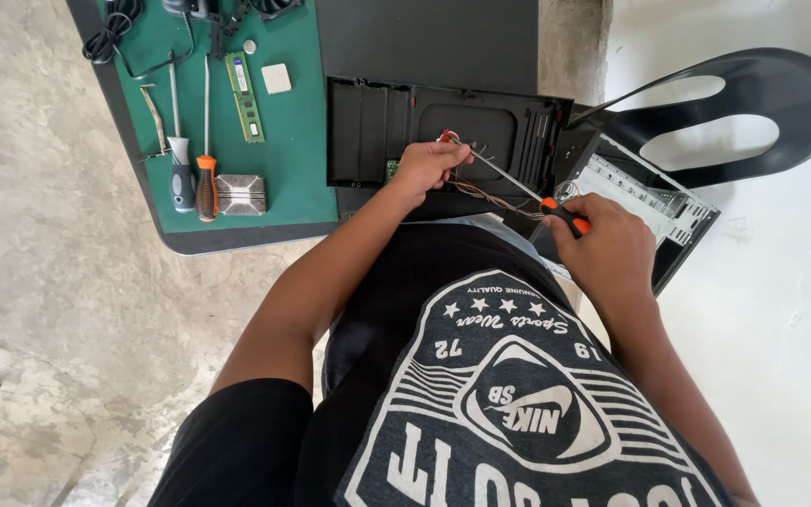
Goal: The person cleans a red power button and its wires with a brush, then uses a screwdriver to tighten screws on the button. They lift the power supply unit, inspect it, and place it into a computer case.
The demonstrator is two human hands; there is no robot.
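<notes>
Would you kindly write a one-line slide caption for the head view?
Right hand steers a screwdriver into a black panel while the left hand steadies its tip.

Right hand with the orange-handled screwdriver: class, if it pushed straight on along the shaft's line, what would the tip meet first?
The right hand aims the orange-and-black-handled screwdriver up-left. Its tip already sits by the left hand's fingertips on the black plastic computer front panel, so it would probably meet that panel first, though depth is unclear.

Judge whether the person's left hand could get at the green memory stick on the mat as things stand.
Probably yes: the left hand is on the black panel, and the mat between it and the memory stick lies bare.
</notes>
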